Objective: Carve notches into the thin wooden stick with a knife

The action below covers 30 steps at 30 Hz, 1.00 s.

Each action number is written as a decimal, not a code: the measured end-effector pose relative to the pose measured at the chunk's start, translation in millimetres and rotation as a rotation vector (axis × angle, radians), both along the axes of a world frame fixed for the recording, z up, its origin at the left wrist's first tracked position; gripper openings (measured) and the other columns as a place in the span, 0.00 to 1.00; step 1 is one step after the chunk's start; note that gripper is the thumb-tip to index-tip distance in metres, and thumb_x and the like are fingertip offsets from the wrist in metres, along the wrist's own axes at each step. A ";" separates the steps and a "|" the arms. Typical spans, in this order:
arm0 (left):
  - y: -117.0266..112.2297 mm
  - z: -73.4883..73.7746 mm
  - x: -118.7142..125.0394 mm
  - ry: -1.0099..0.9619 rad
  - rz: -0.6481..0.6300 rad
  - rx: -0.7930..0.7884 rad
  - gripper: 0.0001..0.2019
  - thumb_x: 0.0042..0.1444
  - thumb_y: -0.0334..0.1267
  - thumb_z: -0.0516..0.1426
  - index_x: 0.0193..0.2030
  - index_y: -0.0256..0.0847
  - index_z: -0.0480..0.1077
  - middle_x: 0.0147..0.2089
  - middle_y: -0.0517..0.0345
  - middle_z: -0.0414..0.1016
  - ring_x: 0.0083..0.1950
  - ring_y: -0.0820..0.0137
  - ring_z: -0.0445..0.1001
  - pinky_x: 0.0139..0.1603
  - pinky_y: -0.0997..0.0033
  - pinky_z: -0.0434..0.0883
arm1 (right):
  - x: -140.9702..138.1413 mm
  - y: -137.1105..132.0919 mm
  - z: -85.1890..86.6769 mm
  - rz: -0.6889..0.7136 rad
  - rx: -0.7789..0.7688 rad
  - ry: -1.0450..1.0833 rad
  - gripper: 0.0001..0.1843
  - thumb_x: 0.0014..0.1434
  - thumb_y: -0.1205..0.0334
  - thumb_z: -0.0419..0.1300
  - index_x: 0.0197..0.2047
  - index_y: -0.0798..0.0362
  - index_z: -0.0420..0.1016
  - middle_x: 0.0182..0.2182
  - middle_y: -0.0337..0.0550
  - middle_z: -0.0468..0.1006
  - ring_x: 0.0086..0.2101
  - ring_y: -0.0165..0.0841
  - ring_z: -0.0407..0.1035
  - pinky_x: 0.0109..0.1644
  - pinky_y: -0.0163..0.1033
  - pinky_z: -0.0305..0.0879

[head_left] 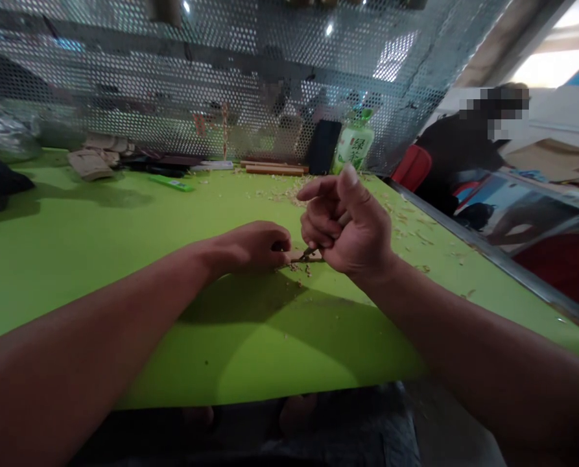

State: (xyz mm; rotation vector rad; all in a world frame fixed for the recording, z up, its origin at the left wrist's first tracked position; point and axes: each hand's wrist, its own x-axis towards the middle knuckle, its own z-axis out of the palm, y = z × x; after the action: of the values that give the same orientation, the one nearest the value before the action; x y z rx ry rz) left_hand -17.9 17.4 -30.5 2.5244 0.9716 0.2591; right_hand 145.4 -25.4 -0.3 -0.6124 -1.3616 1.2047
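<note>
My left hand point(257, 245) lies on the green tabletop, its fingers closed on one end of a small flat piece of wood point(314, 255). My right hand point(354, 224) wraps its lower fingers round a slim carving tool point(310, 250), with the thumb and index finger raised. The tool's dark metal tip points down and left and meets the wood. Most of its handle is hidden in the palm. Small brown wood chips point(299, 268) are scattered just in front of the wood.
Pale shavings point(289, 192) litter the table's back and right side. Behind stand a green-capped bottle point(354, 144), a dark phone-like slab point(324, 146) and wooden strips point(274, 168). Shaped wood pieces point(92, 163) and a green box-cutter-like object point(171, 183) lie left. Another person point(459, 143) sits at right.
</note>
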 end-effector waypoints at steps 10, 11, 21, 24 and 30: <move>-9.3 9.7 4.0 0.008 0.040 -0.009 0.10 0.56 0.42 0.53 0.31 0.38 0.70 0.28 0.60 0.70 0.29 0.74 0.63 0.30 0.71 0.57 | -6.8 4.6 -2.3 -0.046 0.014 0.049 0.23 0.59 0.37 0.56 0.29 0.49 0.72 0.13 0.27 0.49 0.12 0.23 0.42 0.15 0.33 0.48; -9.8 10.3 4.1 0.010 0.041 -0.001 0.09 0.55 0.41 0.54 0.31 0.38 0.70 0.28 0.60 0.70 0.29 0.74 0.63 0.30 0.71 0.57 | -7.2 5.0 -2.4 -0.056 0.010 0.051 0.23 0.59 0.37 0.56 0.29 0.48 0.72 0.13 0.28 0.49 0.12 0.23 0.42 0.15 0.33 0.48; -10.1 12.4 6.1 0.068 0.051 0.040 0.07 0.54 0.39 0.54 0.31 0.38 0.70 0.29 0.59 0.72 0.29 0.74 0.63 0.31 0.71 0.57 | -10.0 8.1 -5.2 -0.007 -0.002 0.115 0.23 0.60 0.36 0.54 0.30 0.47 0.72 0.13 0.28 0.48 0.12 0.23 0.44 0.14 0.33 0.46; -9.9 11.8 5.3 0.053 0.045 0.036 0.08 0.54 0.39 0.54 0.33 0.38 0.71 0.31 0.58 0.73 0.30 0.74 0.64 0.32 0.71 0.58 | -10.4 7.8 -4.7 -0.052 0.015 0.107 0.23 0.61 0.37 0.54 0.29 0.47 0.71 0.13 0.28 0.48 0.12 0.23 0.44 0.14 0.33 0.46; -11.4 12.3 5.5 0.038 0.058 0.021 0.06 0.53 0.38 0.54 0.32 0.38 0.70 0.30 0.58 0.72 0.29 0.74 0.63 0.32 0.70 0.57 | -10.1 7.4 -5.3 -0.055 0.055 0.108 0.24 0.60 0.36 0.55 0.27 0.47 0.71 0.13 0.29 0.48 0.12 0.23 0.44 0.14 0.33 0.46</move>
State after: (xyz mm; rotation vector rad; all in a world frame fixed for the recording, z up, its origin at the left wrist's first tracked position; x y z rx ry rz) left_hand -12.4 6.0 -18.2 2.5321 1.0631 0.2403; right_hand 135.3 -18.0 -5.6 -0.5355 -1.2754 1.1366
